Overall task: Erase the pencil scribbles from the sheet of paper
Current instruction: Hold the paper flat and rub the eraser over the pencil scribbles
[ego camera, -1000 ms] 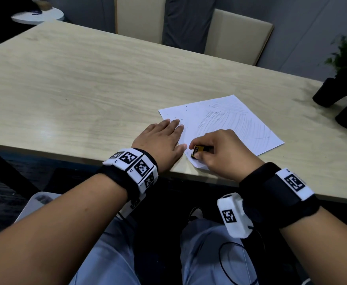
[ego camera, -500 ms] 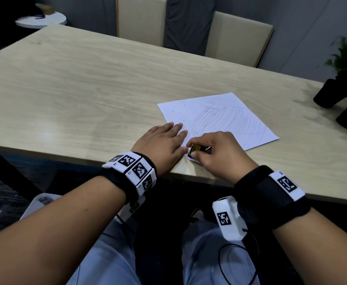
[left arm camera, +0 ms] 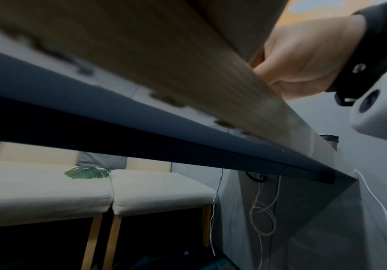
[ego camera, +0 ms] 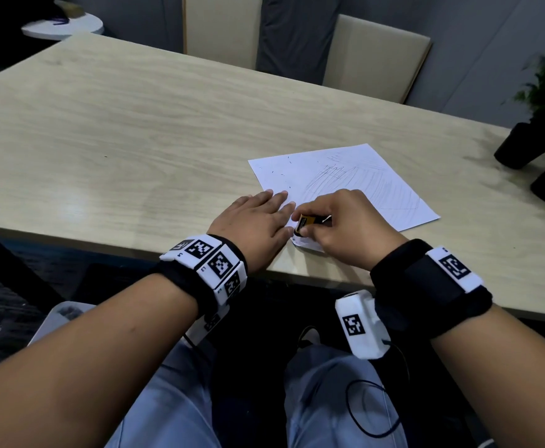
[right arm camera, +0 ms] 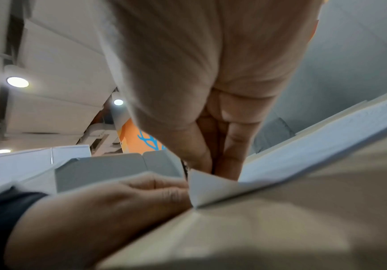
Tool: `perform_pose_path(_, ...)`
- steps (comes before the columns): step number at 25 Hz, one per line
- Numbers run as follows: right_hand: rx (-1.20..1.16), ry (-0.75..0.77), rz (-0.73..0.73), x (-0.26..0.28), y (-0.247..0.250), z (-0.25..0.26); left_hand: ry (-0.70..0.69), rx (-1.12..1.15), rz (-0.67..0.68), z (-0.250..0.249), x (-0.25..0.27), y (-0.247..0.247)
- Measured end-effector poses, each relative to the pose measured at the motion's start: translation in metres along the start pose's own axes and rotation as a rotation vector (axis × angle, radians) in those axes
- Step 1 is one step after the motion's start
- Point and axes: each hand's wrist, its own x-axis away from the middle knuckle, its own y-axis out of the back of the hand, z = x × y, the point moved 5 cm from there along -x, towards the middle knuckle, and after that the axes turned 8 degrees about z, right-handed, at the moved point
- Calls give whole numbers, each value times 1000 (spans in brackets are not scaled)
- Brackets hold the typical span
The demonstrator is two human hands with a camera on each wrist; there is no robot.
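Eraser [ego camera: 306,220] as before in right hand [ego camera: 345,231] fingers, left hand [ego camera: 251,226] flat, sheet [ego camera: 355,182] unmoved.

Table [ego camera: 135,130]: pale wood-grain top, smooth, faint sheen beyond the left fingertips. Sheet of paper [ego camera: 355,176]: thin matt white, near corner curled beside the right fingers. Wristbands [ego camera: 426,286]: black matt cloth with white matt plastic tag blocks.

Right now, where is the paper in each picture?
Head: the sheet of paper lies right of centre on the table, under both hands.
Left wrist: not in it.
Right wrist: its near corner curls up at centre.
Shared landmark: the right hand, seen in all three.
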Motion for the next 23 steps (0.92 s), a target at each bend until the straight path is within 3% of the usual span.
perform_pose_path(8, 71, -17, 193, 11, -5, -2, 8, -1, 10, 0, 0, 0)
perform_pose_path(13, -10, 0, 31, -1, 2, -3, 3, 5, 8, 0, 0, 1)
perform_pose_path(23, 47, -30, 160, 21, -7, -12, 2, -7, 13, -1, 1, 1)
